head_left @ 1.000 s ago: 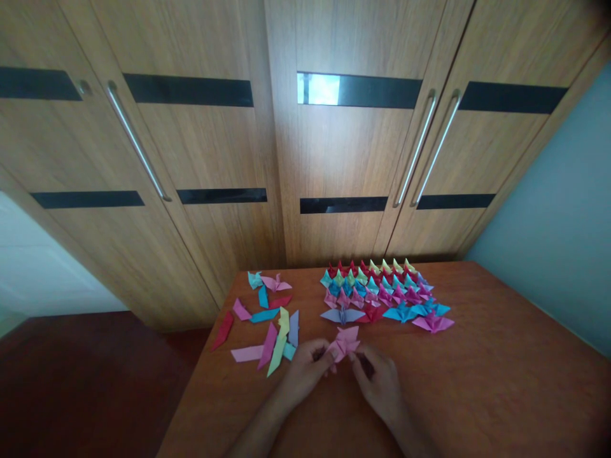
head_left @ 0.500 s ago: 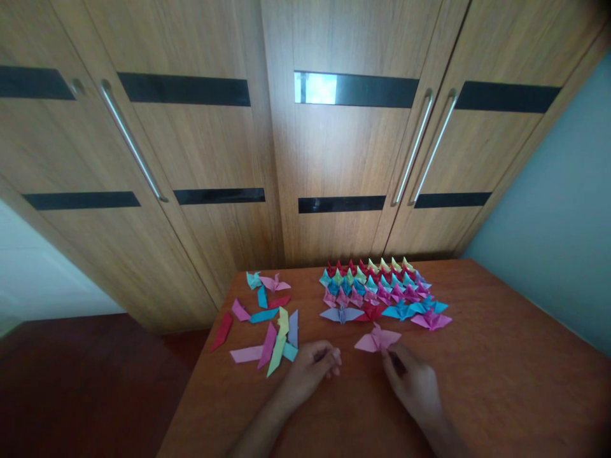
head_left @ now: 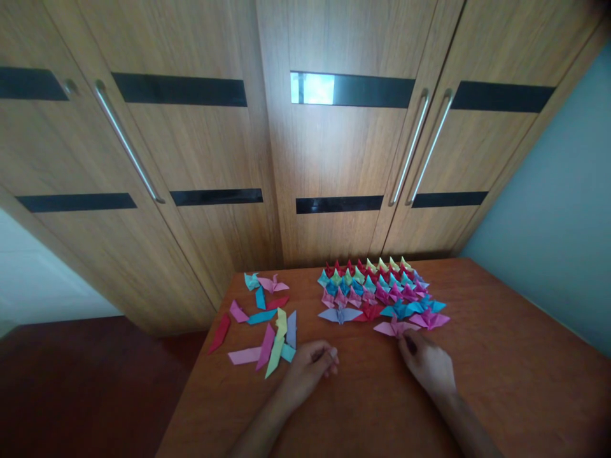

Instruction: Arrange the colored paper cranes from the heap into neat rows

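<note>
On the tabletop (head_left: 358, 407), just short of the folded cranes (head_left: 354, 296) by its far edge, the right hand (head_left: 428, 366) pinches a pink crane (head_left: 394, 327) at its near side; the left hand (head_left: 310, 369) curls loosely, seemingly empty. Likely light and easily crushed, the paper suits fingertips on layered folds.

A home, from the big wooden wardrobe (head_left: 329, 152).

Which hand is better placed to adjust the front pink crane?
Probably the right hand: it already holds the front pink origami crane, while the left hand is apart from it, beside the turquoise folded strip.
</note>
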Motion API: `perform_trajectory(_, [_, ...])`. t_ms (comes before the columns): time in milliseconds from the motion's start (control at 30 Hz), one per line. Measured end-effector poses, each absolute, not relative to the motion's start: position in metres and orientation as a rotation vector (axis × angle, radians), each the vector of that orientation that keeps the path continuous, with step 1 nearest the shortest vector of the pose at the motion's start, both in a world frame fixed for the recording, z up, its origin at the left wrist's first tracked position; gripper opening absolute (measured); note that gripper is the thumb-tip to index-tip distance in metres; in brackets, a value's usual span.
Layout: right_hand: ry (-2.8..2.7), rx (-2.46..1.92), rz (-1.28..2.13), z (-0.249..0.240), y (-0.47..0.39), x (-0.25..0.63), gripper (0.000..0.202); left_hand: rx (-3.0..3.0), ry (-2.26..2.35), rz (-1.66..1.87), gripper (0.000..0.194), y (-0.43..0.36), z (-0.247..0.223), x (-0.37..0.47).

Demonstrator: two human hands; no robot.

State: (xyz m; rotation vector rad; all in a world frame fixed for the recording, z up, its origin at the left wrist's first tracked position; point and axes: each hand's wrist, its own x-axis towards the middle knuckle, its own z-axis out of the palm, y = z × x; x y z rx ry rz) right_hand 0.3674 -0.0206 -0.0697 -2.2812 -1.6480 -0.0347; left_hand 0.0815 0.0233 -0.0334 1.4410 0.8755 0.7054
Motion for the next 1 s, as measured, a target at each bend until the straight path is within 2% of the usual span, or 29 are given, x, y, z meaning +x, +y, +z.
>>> perform_trajectory(1000, [-1.586, -2.342, -0.033, -0.0726, -0.0197, 0.3707, 0.025, 1.421, 0.918, 0.724, 0.042, 0.0239, -0.0297, 0.0806])
